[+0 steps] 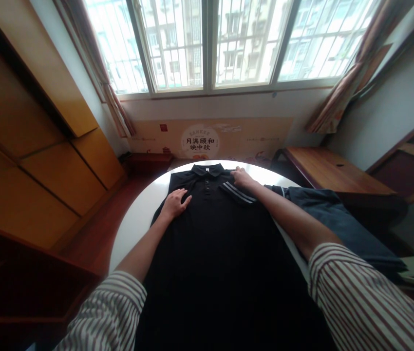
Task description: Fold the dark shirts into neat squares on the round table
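A black polo shirt (217,253) lies front side up on a round white table (128,234), its collar at the far edge and its hem toward me. My left hand (175,204) rests on the shirt's left chest, fingers apart. At the right shoulder, my right hand (242,178) has its fingers closed on the fabric. The right sleeve's striped cuff (239,193) is turned in over the shirt's front, below that hand. On the left side, the sleeve cuff does not show.
Dark blue folded clothing (342,226) lies to the right, beside my right forearm. A wooden desk (338,168) stands behind it. Orange-brown cabinets (39,170) line the left side. Beyond the table are a printed banner (156,134) and a barred window (243,44).
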`<state>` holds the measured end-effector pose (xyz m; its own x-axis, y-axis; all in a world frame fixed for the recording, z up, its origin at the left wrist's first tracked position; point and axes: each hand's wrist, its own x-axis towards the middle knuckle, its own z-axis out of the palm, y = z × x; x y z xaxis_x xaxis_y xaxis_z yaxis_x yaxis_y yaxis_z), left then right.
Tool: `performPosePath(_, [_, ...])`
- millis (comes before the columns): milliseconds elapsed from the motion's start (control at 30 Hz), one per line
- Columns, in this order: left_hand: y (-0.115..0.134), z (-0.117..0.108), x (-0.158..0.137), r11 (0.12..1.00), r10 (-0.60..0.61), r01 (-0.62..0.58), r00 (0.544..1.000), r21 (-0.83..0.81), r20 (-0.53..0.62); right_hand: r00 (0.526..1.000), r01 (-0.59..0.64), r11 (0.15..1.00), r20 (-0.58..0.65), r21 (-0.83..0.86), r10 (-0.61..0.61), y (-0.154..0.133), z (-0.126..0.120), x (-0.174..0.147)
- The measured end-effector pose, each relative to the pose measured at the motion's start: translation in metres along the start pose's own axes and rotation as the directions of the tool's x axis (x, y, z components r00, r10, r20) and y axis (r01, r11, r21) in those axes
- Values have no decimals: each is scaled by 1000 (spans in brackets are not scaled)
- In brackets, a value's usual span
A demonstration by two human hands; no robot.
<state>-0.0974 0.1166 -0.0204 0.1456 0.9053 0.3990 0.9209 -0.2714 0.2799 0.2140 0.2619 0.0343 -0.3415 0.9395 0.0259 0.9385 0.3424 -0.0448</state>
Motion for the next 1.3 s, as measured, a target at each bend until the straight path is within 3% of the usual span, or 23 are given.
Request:
performPosePath(200, [1, 0, 0, 1000, 0, 0, 1000, 14, -4, 1000, -16, 999, 1, -28, 16, 6, -1, 0])
performPosePath(367, [2, -1, 0, 999, -6, 6, 1000, 38, 6, 998, 47, 999, 48, 23, -48, -9, 20, 14])
performPosePath(533, [5, -3, 0, 999, -18, 17, 1000, 40, 22, 997, -58, 997, 62, 49, 55, -11, 40, 24])
performPosePath(733, [6, -3, 0, 998, -41, 39, 998, 40, 49, 994, -107, 992, 6, 69, 107, -12, 42, 19])
performPosePath(967, [9, -7, -1, 961, -256, 230, 950, 155, 179, 980, -170, 983, 121, 75, 160, -13, 22, 14])
performPosePath(1133, [6, -5, 0, 960, -268, 241, 938, 142, 221, 994, 5, 998, 113, 70, -13, -47, 2, -11])
performPosePath(1233, [5, -4, 1, 963, -266, 256, 953, 83, 146, 978, 165, 983, 118, 74, -173, -81, 2, -62])
performPosePath(1300, [6, -5, 0, 966, -255, 253, 966, 52, 36, 939, 323, 942, 97, 89, -331, -99, 6, -111])
